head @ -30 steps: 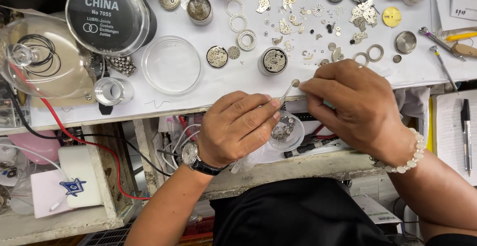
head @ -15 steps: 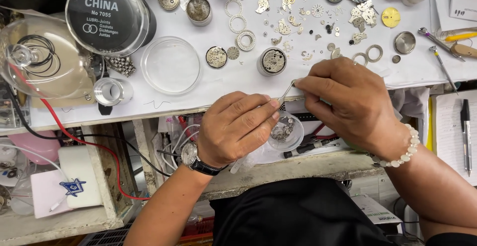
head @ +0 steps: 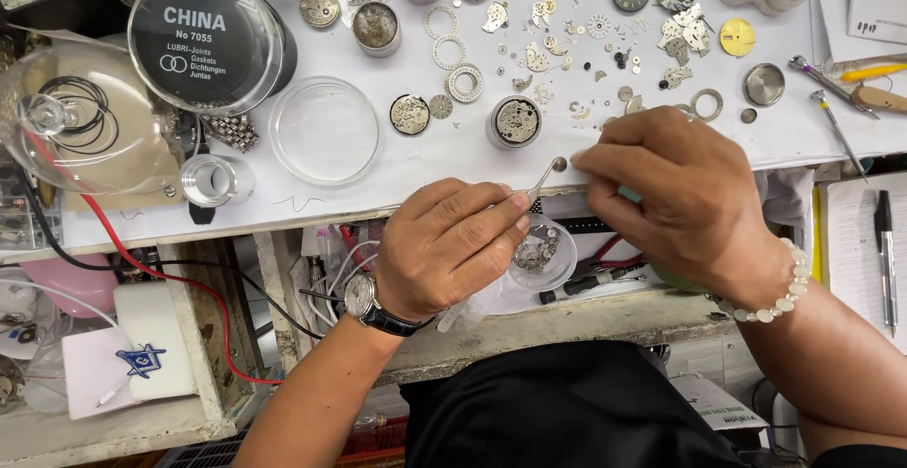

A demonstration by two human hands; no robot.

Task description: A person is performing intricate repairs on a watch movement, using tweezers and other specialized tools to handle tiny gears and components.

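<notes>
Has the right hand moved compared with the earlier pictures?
Yes. The right hand shifted slightly up, toward the round movement holder on the white sheet.

Round black tin [head: 206, 41], white lettering, clear lid, upper left of white bench [head: 378, 185].

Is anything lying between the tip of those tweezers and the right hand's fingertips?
Nothing visible. The thin metal tweezers in the left hand carry a small round metal part at their tip, just beside the right hand fingertips, over bare white paper.
</notes>
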